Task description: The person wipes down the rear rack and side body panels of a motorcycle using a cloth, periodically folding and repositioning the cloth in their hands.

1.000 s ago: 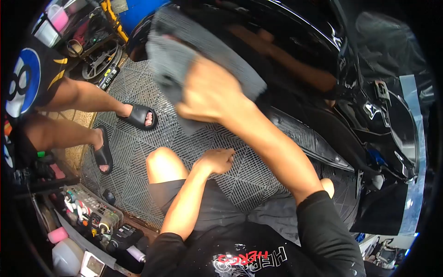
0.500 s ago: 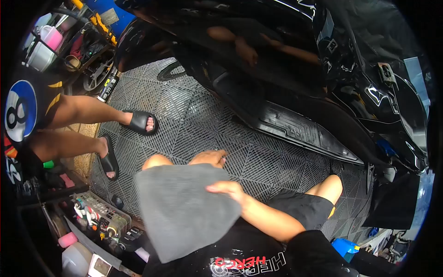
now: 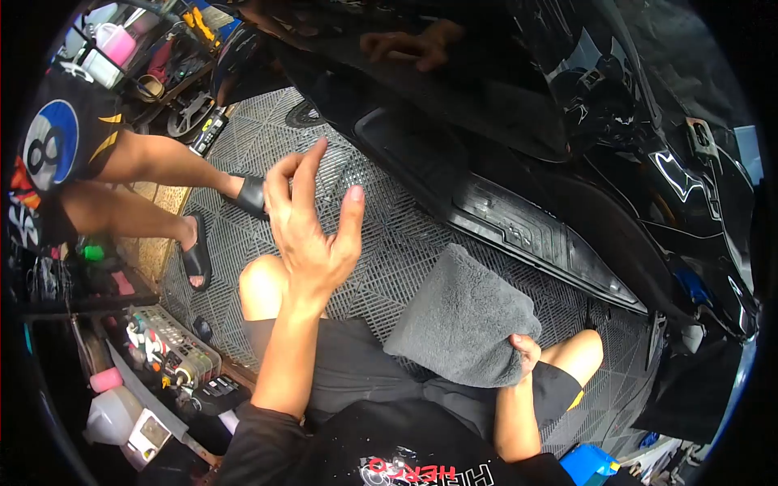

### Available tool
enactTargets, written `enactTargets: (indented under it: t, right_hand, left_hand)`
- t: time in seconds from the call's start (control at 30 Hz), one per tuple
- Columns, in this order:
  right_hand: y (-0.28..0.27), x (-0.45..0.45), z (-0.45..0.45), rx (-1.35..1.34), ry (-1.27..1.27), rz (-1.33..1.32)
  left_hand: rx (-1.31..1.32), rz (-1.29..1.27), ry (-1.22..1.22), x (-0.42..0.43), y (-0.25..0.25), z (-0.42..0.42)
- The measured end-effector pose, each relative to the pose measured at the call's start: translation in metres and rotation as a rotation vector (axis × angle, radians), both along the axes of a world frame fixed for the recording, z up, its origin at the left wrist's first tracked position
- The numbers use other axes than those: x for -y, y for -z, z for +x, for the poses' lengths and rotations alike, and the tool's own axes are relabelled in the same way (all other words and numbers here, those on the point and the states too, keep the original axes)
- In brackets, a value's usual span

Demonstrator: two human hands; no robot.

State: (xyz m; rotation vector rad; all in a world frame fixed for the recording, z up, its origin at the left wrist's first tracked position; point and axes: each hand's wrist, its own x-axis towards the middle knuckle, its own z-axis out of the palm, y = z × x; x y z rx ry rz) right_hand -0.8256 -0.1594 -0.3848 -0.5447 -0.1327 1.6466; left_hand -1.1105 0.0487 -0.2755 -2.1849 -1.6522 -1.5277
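Observation:
A folded grey microfibre cloth (image 3: 466, 320) hangs over my lap, gripped at its lower right corner by my right hand (image 3: 525, 353). The thumb lies on top of the cloth and the other fingers are hidden beneath it. My left hand (image 3: 312, 235) is raised in front of me with thumb and fingers spread, holding nothing. Ahead is a glossy black vehicle panel (image 3: 421, 89) that reflects a hand. Below the panel runs a ribbed black footboard (image 3: 519, 223), just beyond the cloth.
Another person stands at left, a black slide sandal (image 3: 196, 251) on one foot. A grey basket (image 3: 182, 348) of bottles and tools sits at my left. A blue container (image 3: 589, 466) is at lower right. Dark grid tiles (image 3: 365, 279) cover the floor.
The grey cloth has moved right with my right hand, off my left side and now over my lap. My left hand has come up from behind the cloth.

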Motion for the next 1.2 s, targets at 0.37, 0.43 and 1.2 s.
enactTargets:
  t: [0.37,0.43,1.2]
  right_hand:
    - [-0.001,0.003,0.002,0.089,0.027,-0.055]
    - [0.007,0.006,0.005,0.101,0.018,-0.074]
    - [-0.038,-0.204,-0.156,2.029,0.621,0.89]
  left_hand:
    - [-0.268,0.103,-0.097,-0.029,-0.011,0.023]
    - [-0.278,0.107,-0.091,-0.029,-0.005,0.023]
    - [0.406,-0.047,0.242,-0.02,0.027,-0.06]
